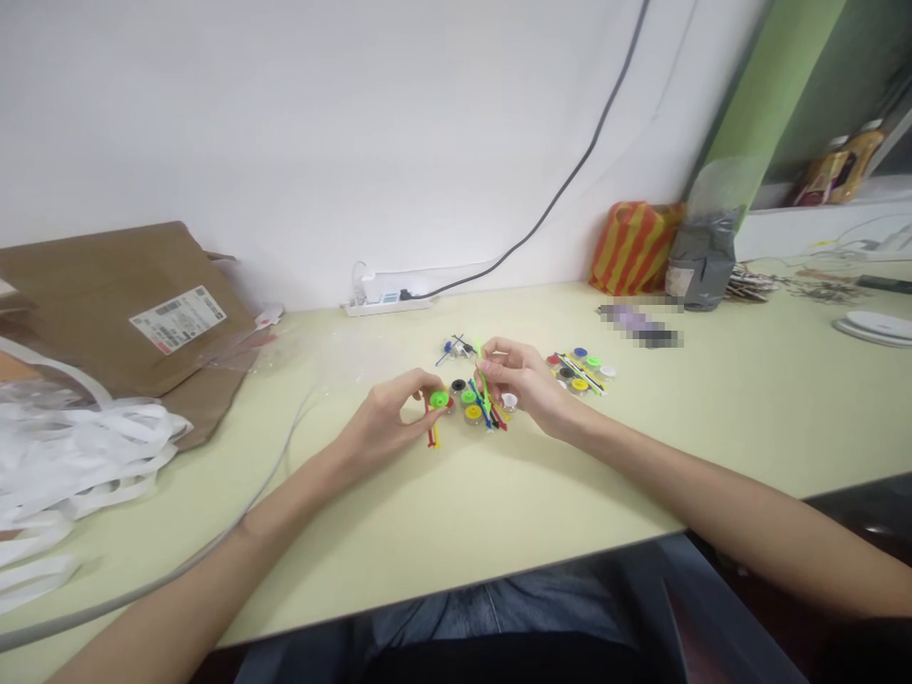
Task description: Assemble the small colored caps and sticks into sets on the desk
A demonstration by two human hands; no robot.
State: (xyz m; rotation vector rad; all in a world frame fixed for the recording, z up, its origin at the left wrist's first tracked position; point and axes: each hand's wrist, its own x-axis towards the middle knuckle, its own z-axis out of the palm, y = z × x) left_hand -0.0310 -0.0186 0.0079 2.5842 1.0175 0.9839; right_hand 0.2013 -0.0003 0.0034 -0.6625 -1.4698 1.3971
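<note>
My left hand pinches a small round piece with a bright green cap, and red and yellow plastic sticks hang below it. My right hand holds a thin green plastic stick between its fingertips. Between my hands stand small round pots with black, green, yellow and white caps, among blue and red sticks. Further pots with coloured caps and sticks lie beyond my right hand. A small tangle of sticks and parts lies behind my hands.
The pale yellow desk has its front edge near my lap. A brown paper envelope and white paper strips lie left, with a grey cable. A power strip, striped bag and grey pouch stand behind.
</note>
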